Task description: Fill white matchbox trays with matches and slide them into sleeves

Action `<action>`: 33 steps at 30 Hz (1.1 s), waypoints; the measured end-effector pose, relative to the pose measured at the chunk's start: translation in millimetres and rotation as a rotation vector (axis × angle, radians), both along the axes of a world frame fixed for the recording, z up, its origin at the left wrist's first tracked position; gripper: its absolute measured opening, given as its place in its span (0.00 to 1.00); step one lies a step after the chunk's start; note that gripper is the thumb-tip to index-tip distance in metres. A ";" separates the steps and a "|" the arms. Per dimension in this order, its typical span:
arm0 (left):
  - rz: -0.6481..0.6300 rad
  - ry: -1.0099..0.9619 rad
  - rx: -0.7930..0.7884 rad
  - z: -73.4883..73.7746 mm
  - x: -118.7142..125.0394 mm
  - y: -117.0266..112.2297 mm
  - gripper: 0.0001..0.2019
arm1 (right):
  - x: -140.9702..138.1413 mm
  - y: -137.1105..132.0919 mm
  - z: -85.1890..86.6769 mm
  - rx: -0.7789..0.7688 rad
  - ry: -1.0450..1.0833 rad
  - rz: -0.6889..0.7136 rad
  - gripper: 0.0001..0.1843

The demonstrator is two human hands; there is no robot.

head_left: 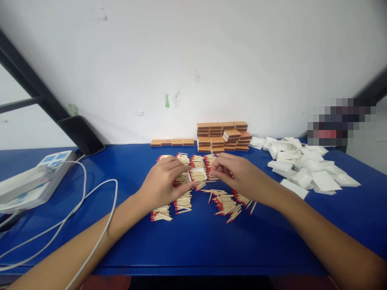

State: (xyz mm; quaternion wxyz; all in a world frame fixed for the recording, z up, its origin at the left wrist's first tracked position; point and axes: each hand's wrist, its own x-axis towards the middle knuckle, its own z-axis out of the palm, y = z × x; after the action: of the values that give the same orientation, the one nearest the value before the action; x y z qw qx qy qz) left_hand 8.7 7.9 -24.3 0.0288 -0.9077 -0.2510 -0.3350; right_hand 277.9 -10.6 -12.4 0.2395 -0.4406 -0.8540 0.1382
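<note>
My left hand holds a small white matchbox tray filled with matches, pinched between thumb and fingers. My right hand is at the tray's right side, its fingertips pinched on matches there. Both hands hover over red-tipped matches spread in small bundles on the blue table. More bundles lie under my left wrist.
Orange matchbox sleeves are stacked at the back by the white wall, with a low row to their left. Several empty white trays are piled at the right. A white power strip and cables lie at the left, beside a dark phone.
</note>
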 end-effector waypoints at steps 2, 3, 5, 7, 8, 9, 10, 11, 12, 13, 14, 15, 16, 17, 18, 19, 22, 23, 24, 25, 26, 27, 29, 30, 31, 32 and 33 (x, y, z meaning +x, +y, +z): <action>-0.002 0.012 -0.003 -0.7 1.2 -0.6 0.18 | -2.0 -1.3 -1.9 0.011 -0.007 0.019 0.10; -0.003 0.017 -0.004 -0.8 1.5 -0.7 0.18 | -1.6 -0.9 -3.2 0.011 -0.023 0.025 0.09; 0.001 0.020 0.002 -0.6 1.3 -0.4 0.18 | 2.2 1.7 -5.0 -0.002 -0.062 0.014 0.09; 0.010 0.022 0.005 0.2 0.1 0.5 0.18 | 8.0 5.2 -5.1 -0.031 -0.101 -0.005 0.10; 0.017 0.022 0.005 0.5 -0.7 0.9 0.18 | 10.7 6.8 -4.7 -0.047 -0.118 -0.006 0.10; 0.023 0.023 0.004 0.9 -1.4 1.3 0.18 | 12.9 8.2 -4.5 -0.065 -0.134 0.003 0.09; 0.028 0.025 0.002 1.2 -2.1 1.6 0.18 | 14.4 9.2 -4.5 -0.081 -0.151 0.017 0.07; 0.032 0.025 0.000 1.4 -2.6 1.8 0.18 | 15.1 10.0 -5.1 -0.093 -0.167 0.033 0.06; 0.035 0.025 0.000 1.5 -2.9 1.9 0.18 | 15.1 10.6 -6.3 -0.098 -0.180 0.040 0.05; 0.035 0.026 0.001 1.5 -3.0 1.9 0.18 | 14.7 11.1 -8.0 -0.100 -0.192 0.042 0.05; 0.033 0.027 0.002 1.5 -3.0 1.9 0.18 | 14.0 11.5 -10.1 -0.104 -0.200 0.041 0.06; 0.030 0.028 0.003 1.6 -2.9 1.9 0.18 | 13.3 11.9 -12.1 -0.109 -0.202 0.040 0.06; 0.026 0.028 0.006 1.6 -2.8 1.9 0.18 | 12.9 12.2 -14.0 -0.115 -0.199 0.041 0.07; 0.022 0.028 0.009 1.7 -2.7 2.0 0.18 | 12.7 12.5 -15.3 -0.123 -0.194 0.046 0.08; 0.020 0.027 0.011 1.8 -2.6 2.0 0.18 | 12.7 12.7 -16.1 -0.130 -0.188 0.050 0.08; 0.021 0.026 0.012 1.8 -2.6 2.1 0.18 | 12.8 12.8 -16.2 -0.134 -0.181 0.049 0.08; 0.026 0.029 0.011 1.9 -2.9 2.3 0.18 | 13.0 12.1 -14.0 -0.115 -0.173 0.038 0.04; 0.026 0.030 0.012 1.9 -3.0 2.4 0.18 | 12.7 11.8 -13.1 -0.112 -0.174 0.041 0.04; 0.024 0.030 0.013 1.9 -3.1 2.6 0.18 | 12.4 11.4 -12.4 -0.115 -0.176 0.048 0.04; 0.022 0.031 0.014 1.8 -3.1 2.8 0.18 | 12.0 11.0 -12.0 -0.124 -0.179 0.055 0.05; 0.021 0.032 0.014 1.9 -3.1 2.9 0.18 | 11.6 10.8 -11.9 -0.135 -0.181 0.060 0.07; 0.021 0.032 0.013 1.9 -3.1 3.0 0.18 | 11.3 10.6 -11.9 -0.145 -0.183 0.061 0.09; 0.023 0.031 0.010 2.1 -3.1 3.0 0.18 | 11.2 10.5 -11.9 -0.140 -0.183 0.053 0.10; 0.026 0.030 0.007 2.2 -3.0 2.8 0.18 | 11.2 10.4 -11.7 -0.127 -0.179 0.046 0.10; 0.029 0.029 0.005 2.3 -3.0 2.6 0.18 | 11.2 10.2 -11.1 -0.113 -0.172 0.039 0.10; 0.033 0.031 0.003 2.3 -3.0 2.4 0.18 | 11.0 9.8 -10.2 -0.103 -0.161 0.034 0.10; 0.036 0.033 0.001 2.3 -3.1 2.3 0.18 | 10.6 9.2 -9.1 -0.101 -0.152 0.032 0.09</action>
State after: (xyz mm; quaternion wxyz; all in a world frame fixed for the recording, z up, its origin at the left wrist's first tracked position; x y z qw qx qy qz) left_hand 5.6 10.1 -22.1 0.0393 -0.9083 -0.2669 -0.3196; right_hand 288.5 -1.4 -21.5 0.1493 -0.4475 -0.8687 0.1512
